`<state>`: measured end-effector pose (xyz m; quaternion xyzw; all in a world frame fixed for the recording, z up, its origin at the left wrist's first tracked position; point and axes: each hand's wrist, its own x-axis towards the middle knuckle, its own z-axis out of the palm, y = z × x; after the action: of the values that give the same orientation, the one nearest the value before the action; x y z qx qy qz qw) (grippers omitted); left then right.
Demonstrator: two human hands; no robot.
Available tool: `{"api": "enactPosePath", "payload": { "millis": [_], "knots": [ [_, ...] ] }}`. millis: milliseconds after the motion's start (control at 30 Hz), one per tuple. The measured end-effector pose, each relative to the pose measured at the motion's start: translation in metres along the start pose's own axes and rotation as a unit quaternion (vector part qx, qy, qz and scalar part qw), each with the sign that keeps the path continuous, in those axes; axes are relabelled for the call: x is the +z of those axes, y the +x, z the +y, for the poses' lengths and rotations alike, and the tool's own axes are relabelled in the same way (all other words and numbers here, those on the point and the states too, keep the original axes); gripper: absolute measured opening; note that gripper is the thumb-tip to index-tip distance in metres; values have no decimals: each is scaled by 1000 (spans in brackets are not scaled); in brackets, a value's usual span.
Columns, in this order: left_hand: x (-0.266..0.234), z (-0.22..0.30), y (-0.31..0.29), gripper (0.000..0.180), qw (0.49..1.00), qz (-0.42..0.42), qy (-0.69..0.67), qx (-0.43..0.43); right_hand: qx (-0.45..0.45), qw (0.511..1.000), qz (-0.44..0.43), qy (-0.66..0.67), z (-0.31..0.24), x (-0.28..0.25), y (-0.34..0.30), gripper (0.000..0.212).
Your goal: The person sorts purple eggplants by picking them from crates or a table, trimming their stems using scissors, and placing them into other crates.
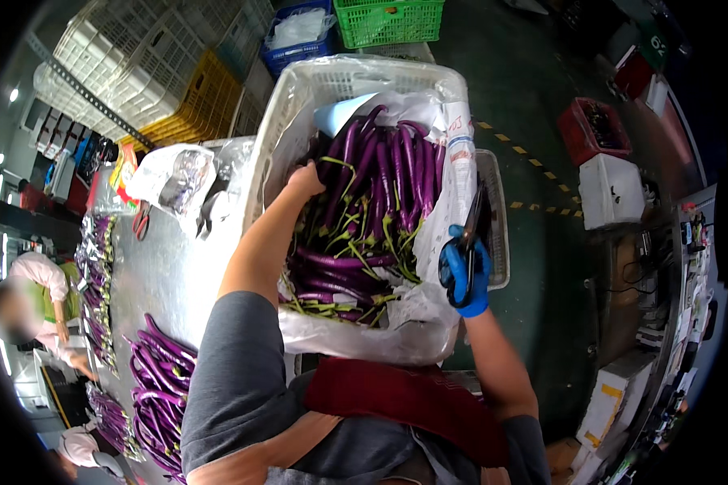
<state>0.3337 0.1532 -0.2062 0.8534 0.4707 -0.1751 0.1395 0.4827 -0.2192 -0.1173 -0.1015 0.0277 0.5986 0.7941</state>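
Observation:
A large white plastic crate [259,174], lined with paper and clear film, stands in front of me. Long purple eggplants [384,170] with green stems fill it; most lie lengthwise, and several lie crosswise at the near end. My bare left hand [306,179] reaches over the left wall and touches the eggplants at that side. Its fingers are mostly hidden among them, so their grip does not show. At the right wall, my right hand [467,271] in a blue glove is closed round the handles of dark scissors [472,220], blades pointing away from me.
More eggplants [158,388] lie on the metal table [150,279] at left, near red-handled scissors [141,221] and a plastic bag [174,182]. Stacked crates [129,69] rise at far left. A green crate [388,23] stands beyond. Other people [44,295] work at left.

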Motion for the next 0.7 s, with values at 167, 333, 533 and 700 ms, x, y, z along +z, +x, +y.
{"api": "enactPosePath", "payload": {
  "millis": [167, 333, 533, 700],
  "knots": [
    [-16, 44, 3, 86, 989, 1, 130, -78, -21, 999, 20, -29, -2, 8, -5, 35],
    [-17, 33, 28, 88, 985, -84, 122, -83, -22, 995, 82, -59, 2, 12, -6, 36],
    [-30, 30, 23, 91, 998, -63, -11, -1, 27, 999, -17, 7, -4, 7, -2, 36],
    [-2, 22, 20, 97, 994, -34, -90, -45, -10, 989, 116, -92, 4, 21, -2, 36]
  ]
}}
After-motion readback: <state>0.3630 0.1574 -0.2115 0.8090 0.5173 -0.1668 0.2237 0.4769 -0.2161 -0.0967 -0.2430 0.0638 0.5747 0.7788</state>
